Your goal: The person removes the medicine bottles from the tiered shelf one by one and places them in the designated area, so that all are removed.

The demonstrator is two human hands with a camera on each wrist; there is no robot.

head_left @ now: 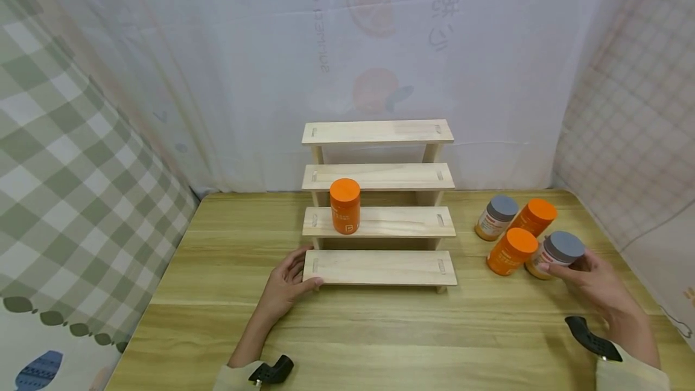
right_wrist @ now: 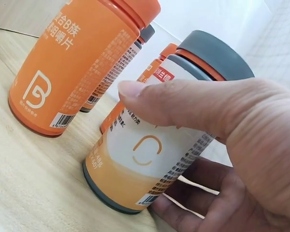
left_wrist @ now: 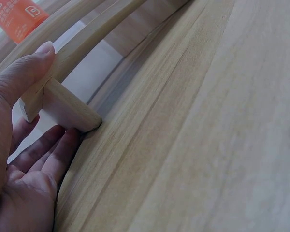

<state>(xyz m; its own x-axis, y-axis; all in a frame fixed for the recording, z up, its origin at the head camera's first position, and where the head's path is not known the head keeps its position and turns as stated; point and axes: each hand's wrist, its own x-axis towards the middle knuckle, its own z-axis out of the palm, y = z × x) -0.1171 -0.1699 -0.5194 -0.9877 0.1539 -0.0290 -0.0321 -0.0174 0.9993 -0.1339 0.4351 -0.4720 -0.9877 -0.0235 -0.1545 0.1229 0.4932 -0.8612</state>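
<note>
A stepped wooden display rack [head_left: 380, 267] with several tiers stands mid-table. My left hand [head_left: 285, 287] grips the left end of its lowest board, thumb on the board and fingers beneath by the leg, as the left wrist view shows. An orange supplement bottle [head_left: 345, 207] stands upright on the second tier from the bottom, left of its middle. At the right, my right hand [head_left: 594, 279] holds a grey-lidded supplement bottle [right_wrist: 150, 145], thumb across its label and fingers behind. That bottle tilts in the right wrist view, its base close to the tabletop.
Beside the held bottle stand two orange bottles [head_left: 512, 252] and another grey-lidded bottle [head_left: 496, 218]. The wood-grain table [head_left: 217, 318] backs onto a white printed cloth [head_left: 244, 89]. Checked cloths hang along both sides.
</note>
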